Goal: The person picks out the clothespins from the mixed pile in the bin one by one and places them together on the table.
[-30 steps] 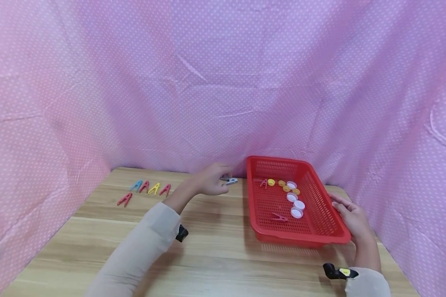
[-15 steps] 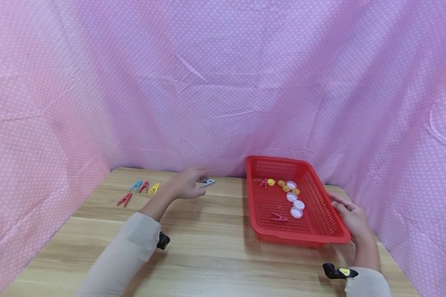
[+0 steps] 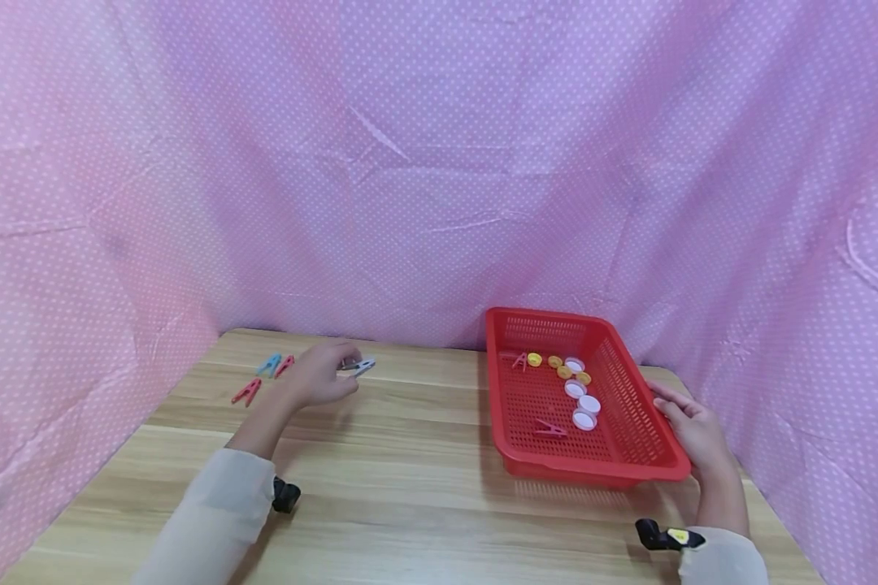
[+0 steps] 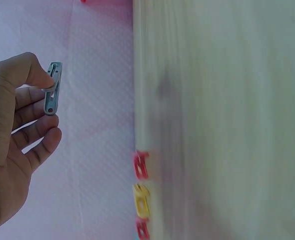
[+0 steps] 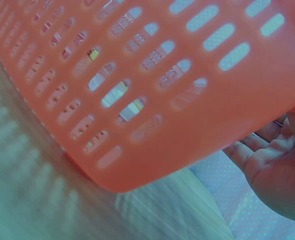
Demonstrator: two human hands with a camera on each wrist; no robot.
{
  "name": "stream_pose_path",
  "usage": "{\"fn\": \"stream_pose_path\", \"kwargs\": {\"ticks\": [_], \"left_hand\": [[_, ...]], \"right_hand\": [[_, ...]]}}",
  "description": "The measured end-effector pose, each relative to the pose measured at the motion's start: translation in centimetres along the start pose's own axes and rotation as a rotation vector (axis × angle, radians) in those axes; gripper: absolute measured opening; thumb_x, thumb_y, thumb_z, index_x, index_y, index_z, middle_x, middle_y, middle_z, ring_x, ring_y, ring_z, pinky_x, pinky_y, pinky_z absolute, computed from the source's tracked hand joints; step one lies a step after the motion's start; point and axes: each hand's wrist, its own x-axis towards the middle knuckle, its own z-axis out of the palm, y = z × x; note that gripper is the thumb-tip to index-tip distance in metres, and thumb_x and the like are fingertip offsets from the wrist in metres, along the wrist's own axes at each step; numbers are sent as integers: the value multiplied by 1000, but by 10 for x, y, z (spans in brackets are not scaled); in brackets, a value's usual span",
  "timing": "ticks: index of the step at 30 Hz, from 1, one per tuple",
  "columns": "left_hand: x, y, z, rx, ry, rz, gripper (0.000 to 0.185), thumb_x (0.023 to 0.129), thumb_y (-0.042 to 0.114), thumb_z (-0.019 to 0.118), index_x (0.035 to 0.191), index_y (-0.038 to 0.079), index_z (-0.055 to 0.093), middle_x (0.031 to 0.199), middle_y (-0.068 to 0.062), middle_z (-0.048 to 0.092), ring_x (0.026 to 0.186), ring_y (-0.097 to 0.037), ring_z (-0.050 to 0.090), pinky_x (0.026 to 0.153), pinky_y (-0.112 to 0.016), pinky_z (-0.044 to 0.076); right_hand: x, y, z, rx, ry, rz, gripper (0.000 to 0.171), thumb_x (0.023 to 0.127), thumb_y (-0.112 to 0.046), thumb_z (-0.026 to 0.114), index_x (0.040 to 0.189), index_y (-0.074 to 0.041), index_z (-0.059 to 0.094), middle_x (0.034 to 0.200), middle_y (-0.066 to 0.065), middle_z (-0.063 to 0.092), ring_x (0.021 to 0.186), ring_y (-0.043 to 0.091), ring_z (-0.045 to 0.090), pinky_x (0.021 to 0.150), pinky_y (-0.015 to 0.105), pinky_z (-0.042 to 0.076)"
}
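My left hand [image 3: 325, 375] pinches a pale grey clothespin [image 3: 364, 367] between thumb and fingers, over the back left of the table. In the left wrist view the grey clothespin [image 4: 52, 92] sits at the thumb tip. Close by on the table lie a blue clothespin [image 3: 269, 365] and red clothespins [image 3: 246, 392]. A yellow clothespin [image 4: 141, 201] shows in the left wrist view but is hidden by the hand in the head view. My right hand [image 3: 702, 435] grips the right rim of a red plastic basket [image 3: 593, 470].
Inside the basket are two red clothespins [image 3: 551, 428], several yellow caps [image 3: 534, 359] and several white lids [image 3: 588, 404]. A pink dotted cloth [image 3: 439, 203] hangs behind and beside the wooden table [image 3: 410, 504].
My left hand has moved left with the grey clothespin, from near the basket toward the clothespins on the table, now covering some of them. The right hand and basket have stayed still.
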Motion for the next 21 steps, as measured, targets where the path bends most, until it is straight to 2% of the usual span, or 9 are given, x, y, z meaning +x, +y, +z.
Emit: {"fn": "stream_pose_path", "kwargs": {"ticks": [4, 7, 9, 13, 21], "left_hand": [[-18, -14, -3, 2, 33, -46, 31, 78, 13, 71, 106, 2, 71, 93, -5, 67, 81, -21, 61, 73, -38, 52], [-30, -25, -4, -35, 45, -72, 29, 80, 11, 70, 107, 1, 71, 93, -6, 66, 83, -24, 62, 73, -38, 52], [-38, -32, -4, -63, 53, -82, 25, 82, 10, 72, 106, 1, 71, 94, -6, 66, 84, -26, 62, 74, -38, 51], [-52, -45, -6, -57, 73, -109, 24, 83, 11, 76, 105, 2, 71, 91, -4, 65, 82, -23, 60, 72, -39, 50], [-72, -56, -18, -42, 88, -215, 30, 82, 10, 74, 110, -1, 71, 92, -6, 63, 81, -20, 58, 72, -39, 49]], "right_hand": [[0, -1, 0, 9, 0, 2, 54, 103, -33, 63, 153, -16, 50, 101, -20, 71, 87, 7, 72, 72, 28, 61], [0, -1, 0, 20, -2, 2, 53, 103, -32, 62, 152, -16, 50, 101, -19, 71, 87, 7, 72, 73, 28, 61], [0, 0, 0, 18, -2, 1, 53, 104, -32, 62, 153, -16, 50, 101, -19, 71, 87, 7, 72, 73, 28, 61], [0, 0, 1, 12, -1, 2, 54, 104, -32, 61, 154, -14, 48, 101, -20, 71, 87, 7, 72, 73, 28, 61], [-1, -1, 1, 4, -4, -6, 51, 104, -32, 61, 152, -17, 51, 101, -20, 71, 87, 6, 72, 72, 27, 61]]}}
